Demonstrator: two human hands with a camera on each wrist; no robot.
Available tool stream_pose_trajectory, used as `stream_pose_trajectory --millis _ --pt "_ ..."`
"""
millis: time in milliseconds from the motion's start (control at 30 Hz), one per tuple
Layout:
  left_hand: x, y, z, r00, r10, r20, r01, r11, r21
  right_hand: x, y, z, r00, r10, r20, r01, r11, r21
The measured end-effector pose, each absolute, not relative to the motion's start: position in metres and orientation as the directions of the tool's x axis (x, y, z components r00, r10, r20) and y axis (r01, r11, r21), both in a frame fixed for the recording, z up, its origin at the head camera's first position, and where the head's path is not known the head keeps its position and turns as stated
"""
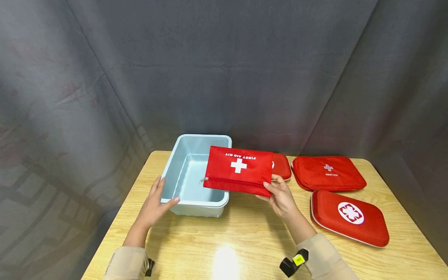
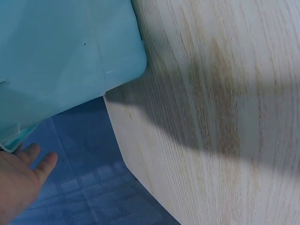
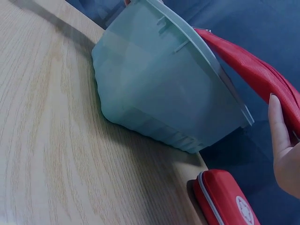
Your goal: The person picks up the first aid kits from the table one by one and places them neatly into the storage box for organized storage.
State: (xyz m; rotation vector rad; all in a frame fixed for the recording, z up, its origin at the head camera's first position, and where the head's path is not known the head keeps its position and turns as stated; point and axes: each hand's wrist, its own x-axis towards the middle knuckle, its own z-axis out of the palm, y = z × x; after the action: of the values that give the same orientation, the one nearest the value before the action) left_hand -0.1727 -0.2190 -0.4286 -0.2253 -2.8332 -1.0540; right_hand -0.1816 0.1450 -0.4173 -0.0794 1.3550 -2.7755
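Note:
A flat red first aid pouch [image 1: 241,167] with a white cross and a zipper hangs above the right side of the pale blue bin [image 1: 203,203]. My right hand [image 1: 281,197] pinches its right end, thumb on the front face; the fingers behind are partly hidden. In the right wrist view, the pouch [image 3: 253,70] extends over the bin's rim. At the bin's near left corner rests my left hand [image 1: 151,206], thumb along the front rim and fingers extended along the left side. The left wrist view shows that hand [image 2: 21,180] by the rim with fingers fairly straight.
To the right on the wooden table [image 1: 196,249] lie a soft red first aid bag [image 1: 329,181] and a hard red case [image 1: 350,217] with a white emblem. Another red case [image 1: 281,167] is partly hidden behind the pouch. A grey curtain [image 1: 224,77] hangs behind the table.

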Motion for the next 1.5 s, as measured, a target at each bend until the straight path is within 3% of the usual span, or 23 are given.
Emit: stream_pose_trajectory --millis 600,1500 --pt "-0.174 -0.219 -0.429 -0.983 0.093 0.155 0.171 0.756 0.632 -0.191 0.132 -0.409 -0.995 -0.085 -0.050 0.088 -0.533 -0.841" --pt "-0.176 -0.220 -0.434 -0.974 0.097 0.205 0.205 0.758 0.619 -0.203 0.114 -0.401 -0.990 -0.125 -0.061 0.112 -0.452 -0.885"
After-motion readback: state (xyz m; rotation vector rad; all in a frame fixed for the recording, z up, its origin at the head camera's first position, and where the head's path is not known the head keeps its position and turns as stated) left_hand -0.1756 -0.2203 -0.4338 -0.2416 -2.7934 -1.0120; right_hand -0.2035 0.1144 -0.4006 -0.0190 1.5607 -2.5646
